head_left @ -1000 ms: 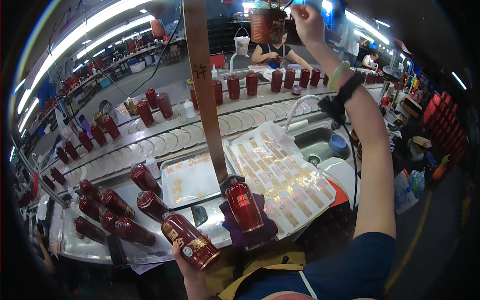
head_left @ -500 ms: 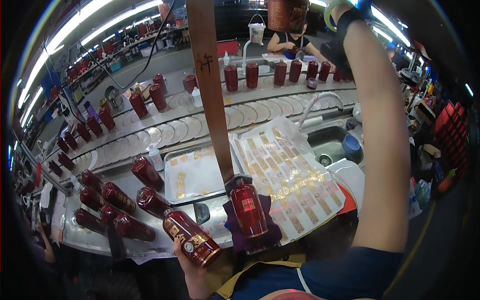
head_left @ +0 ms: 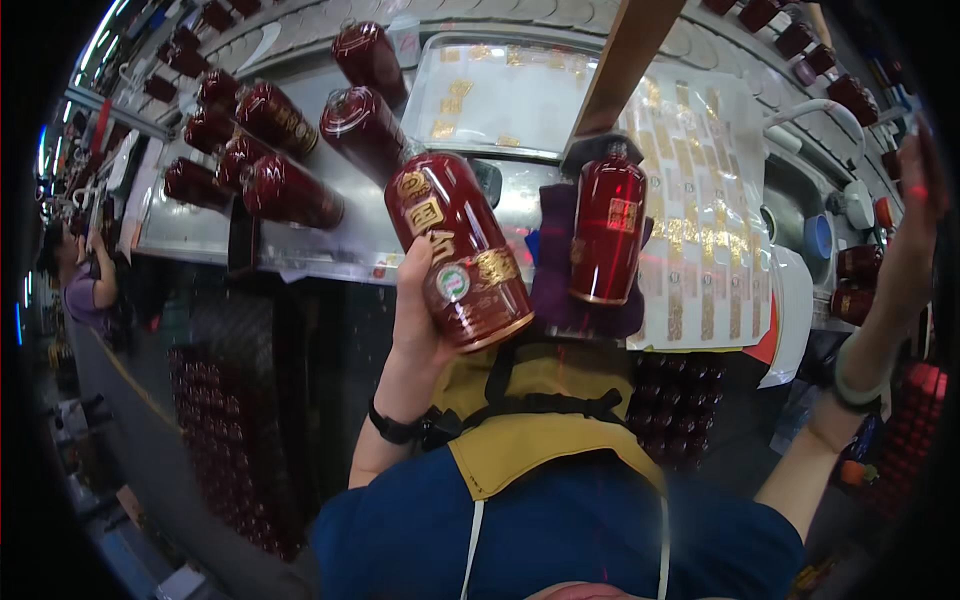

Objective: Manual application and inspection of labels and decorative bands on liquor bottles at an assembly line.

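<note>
My left hand [head_left: 415,300] grips a dark red glass bottle [head_left: 462,255] with gold lettering and a round green-and-white sticker, its thumb across the front. The bottle tilts, base toward me. To its right, a second red bottle [head_left: 607,240] with a small gold square rests on a purple cloth [head_left: 553,270], at the foot of a wooden post [head_left: 625,65]. My right hand [head_left: 915,185] is raised at the far right, slightly blurred, with fingers stretched and nothing visible in them. Sheets of gold decals [head_left: 700,220] lie between it and the second bottle.
More red bottles [head_left: 290,190] stand on the metal bench at left. A white-lined tray [head_left: 500,95] with gold pieces lies behind. At right are a sink [head_left: 800,190] and a blue cup [head_left: 818,236]. A person [head_left: 85,265] is at far left; crated bottles [head_left: 230,440] sit below.
My view has tilted down. My right arm, raised high before, has come down and out to the right. My left hand still holds its bottle; the large red-brown container overhead has left view.
</note>
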Tool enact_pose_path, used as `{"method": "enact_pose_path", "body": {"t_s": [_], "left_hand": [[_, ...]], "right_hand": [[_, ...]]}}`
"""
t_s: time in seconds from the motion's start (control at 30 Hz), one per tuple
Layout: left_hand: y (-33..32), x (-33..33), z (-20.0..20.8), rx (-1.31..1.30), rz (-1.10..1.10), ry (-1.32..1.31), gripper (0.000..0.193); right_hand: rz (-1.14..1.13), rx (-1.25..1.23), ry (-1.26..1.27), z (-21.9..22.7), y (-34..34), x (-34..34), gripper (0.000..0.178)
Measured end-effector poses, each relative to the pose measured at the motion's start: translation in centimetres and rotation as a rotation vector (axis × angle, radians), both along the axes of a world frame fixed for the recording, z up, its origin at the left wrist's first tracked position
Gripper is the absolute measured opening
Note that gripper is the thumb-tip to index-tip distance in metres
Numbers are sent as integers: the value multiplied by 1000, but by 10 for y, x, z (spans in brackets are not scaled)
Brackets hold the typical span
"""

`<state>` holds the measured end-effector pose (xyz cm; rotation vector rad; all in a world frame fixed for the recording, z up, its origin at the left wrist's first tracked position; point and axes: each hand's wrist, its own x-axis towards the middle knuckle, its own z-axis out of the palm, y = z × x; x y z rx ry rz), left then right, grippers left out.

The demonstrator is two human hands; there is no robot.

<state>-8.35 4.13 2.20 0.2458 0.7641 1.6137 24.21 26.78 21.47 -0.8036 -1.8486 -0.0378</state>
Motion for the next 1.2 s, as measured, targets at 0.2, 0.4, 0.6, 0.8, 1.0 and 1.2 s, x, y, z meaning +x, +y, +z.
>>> {"method": "enact_pose_path", "body": {"t_s": [0.2,0.4,0.6,0.8,1.0,1.2], "left_hand": [[6,9,0,-8,-7,-41,69],[-4,13,-6,-37,66,25,62],[-9,14,-11,-100,99,-37,47],[-8,16,-11,-135,132,-11,49],[-8,17,-14,-137,101,-20,52],[-8,19,-13,-145,118,-16,51]], "right_hand": [[334,-370,176,-115,-110,-52,16],[565,-480,173,-143,-163,-103,25],[717,-823,333,-157,-195,-118,27],[746,-719,342,-176,-198,-131,25],[733,-724,355,-177,-196,-134,22],[722,-697,250,-176,-194,-132,22]]}}
